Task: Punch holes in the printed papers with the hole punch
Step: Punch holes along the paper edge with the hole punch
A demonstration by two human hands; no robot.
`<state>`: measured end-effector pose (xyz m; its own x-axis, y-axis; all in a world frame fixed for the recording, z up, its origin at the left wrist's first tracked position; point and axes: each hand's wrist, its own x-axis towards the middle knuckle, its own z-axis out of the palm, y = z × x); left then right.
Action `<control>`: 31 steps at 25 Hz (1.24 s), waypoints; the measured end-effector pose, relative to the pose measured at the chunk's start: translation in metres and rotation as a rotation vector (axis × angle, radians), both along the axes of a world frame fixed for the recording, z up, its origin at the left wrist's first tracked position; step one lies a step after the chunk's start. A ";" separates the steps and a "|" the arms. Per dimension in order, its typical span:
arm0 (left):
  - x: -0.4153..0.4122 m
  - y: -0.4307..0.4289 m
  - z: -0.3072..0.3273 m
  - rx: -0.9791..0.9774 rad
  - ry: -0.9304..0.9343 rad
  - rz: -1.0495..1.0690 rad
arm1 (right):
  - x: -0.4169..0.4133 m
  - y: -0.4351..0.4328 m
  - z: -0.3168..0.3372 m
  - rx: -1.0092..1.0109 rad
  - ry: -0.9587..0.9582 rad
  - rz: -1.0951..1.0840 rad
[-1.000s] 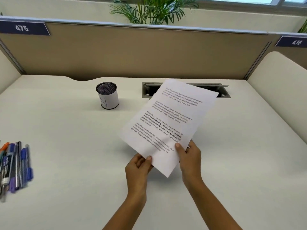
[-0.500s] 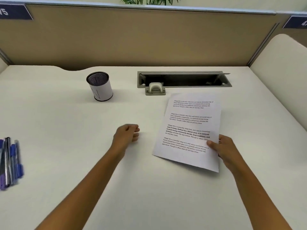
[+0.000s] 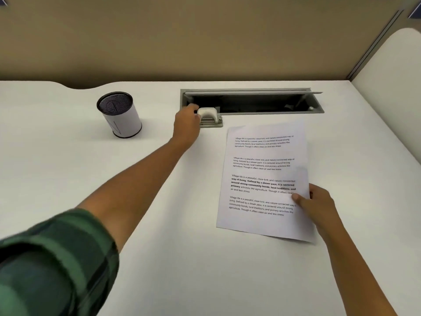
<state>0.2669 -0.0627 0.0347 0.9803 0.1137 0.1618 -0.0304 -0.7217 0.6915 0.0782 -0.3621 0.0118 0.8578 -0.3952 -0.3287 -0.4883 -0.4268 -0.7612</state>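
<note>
Reaching across the worktop (image 3: 68,179), the left hand (image 3: 186,126) closed its grip on the punch (image 3: 208,117) just beyond the paper (image 3: 264,179); half a second before it hung empty mid-worktop. The right hand (image 3: 319,206) pinched the paper's right edge, flat on the worktop. Fetching was the step; next, likely bringing punch to paper's edge. A cup (image 3: 120,115) stood left.

Printed paper (image 3: 264,179) seemingly repeats "Village life is a peaceful".
</note>
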 end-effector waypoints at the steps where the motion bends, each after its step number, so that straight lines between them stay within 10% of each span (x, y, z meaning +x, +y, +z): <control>1: 0.013 -0.002 0.000 0.031 -0.009 -0.014 | 0.000 -0.001 0.000 0.001 0.001 -0.001; 12: 0.060 -0.011 -0.002 0.167 0.177 -0.044 | -0.002 -0.001 0.001 0.013 -0.001 -0.003; 21: -0.010 0.024 0.027 -0.599 0.629 0.270 | -0.006 0.004 0.005 0.031 -0.034 0.006; 31: -0.211 0.045 0.008 -0.809 0.633 0.375 | -0.037 0.011 0.009 0.182 0.003 0.050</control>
<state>0.0558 -0.0174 0.0426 0.7403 0.2684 -0.6164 0.6247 0.0642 0.7782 0.0410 -0.3509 0.0209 0.8738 -0.2861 -0.3933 -0.4723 -0.3062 -0.8266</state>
